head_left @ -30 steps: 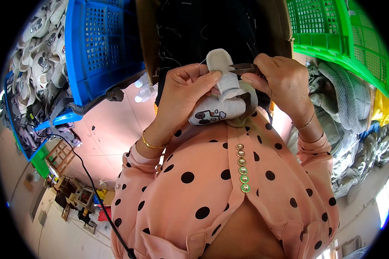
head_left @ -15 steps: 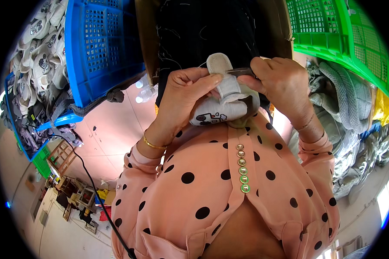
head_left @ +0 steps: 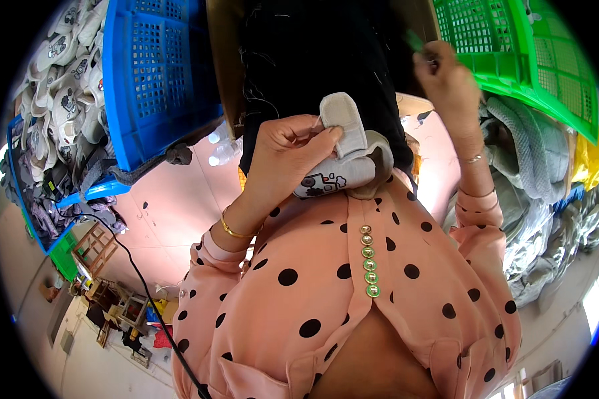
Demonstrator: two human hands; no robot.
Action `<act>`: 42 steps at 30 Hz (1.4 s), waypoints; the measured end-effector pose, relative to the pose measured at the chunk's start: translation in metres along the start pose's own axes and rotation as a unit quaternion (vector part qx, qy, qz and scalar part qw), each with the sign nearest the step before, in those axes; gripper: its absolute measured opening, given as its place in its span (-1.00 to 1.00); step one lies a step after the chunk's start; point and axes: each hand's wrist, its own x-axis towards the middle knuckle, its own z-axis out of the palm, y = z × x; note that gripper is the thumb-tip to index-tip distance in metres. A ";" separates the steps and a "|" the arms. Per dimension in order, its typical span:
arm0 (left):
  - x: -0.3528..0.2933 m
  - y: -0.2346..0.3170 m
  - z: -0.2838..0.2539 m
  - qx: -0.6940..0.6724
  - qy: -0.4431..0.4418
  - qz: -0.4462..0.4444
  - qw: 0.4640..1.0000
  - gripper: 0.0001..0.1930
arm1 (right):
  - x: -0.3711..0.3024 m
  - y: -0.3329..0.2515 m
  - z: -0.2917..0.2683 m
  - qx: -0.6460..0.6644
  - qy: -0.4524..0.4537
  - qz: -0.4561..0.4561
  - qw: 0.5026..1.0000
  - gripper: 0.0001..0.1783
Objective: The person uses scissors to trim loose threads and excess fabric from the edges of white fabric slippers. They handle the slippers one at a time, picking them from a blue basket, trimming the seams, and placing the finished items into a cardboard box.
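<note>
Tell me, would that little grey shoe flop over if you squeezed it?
Probably a bit. The grey shoe looks like soft fabric, and its strap folds under the left hand, so it likely bends easily. One hand holds it alone, so it seems light. Cloth should not slip much.

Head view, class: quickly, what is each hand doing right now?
Left hand: closed on the small grey shoe.
Right hand: raised, pinched shut; what it holds cannot be told.

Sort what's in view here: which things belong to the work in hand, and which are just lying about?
In hand:
- small grey shoe, gripped by the left hand
- right hand, raised clear of the shoe, pinching something too small to tell

Lying about:
- blue crate
- green crate
- pile of grey shoes
- black cable
</note>
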 end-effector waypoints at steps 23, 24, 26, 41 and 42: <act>0.015 0.009 0.006 0.157 -0.015 0.174 0.972 -0.80 | -0.023 -0.064 -0.028 0.442 -0.238 0.021 0.865 -0.77; 0.016 0.009 0.007 0.163 0.002 0.194 0.967 -0.82 | -0.023 -0.063 -0.025 0.460 -0.245 0.031 0.853 -0.76; 0.020 0.010 0.005 0.198 0.012 0.219 0.955 -0.81 | -0.021 -0.063 -0.022 0.474 -0.259 0.020 0.841 -0.77; 0.045 0.003 -0.049 0.386 0.220 0.309 0.841 -0.76 | -0.010 -0.051 -0.003 0.637 -0.279 0.136 0.705 -0.81; 0.044 0.004 -0.047 0.279 0.151 0.272 0.908 -0.68 | -0.009 -0.051 -0.003 0.639 -0.278 0.137 0.704 -0.82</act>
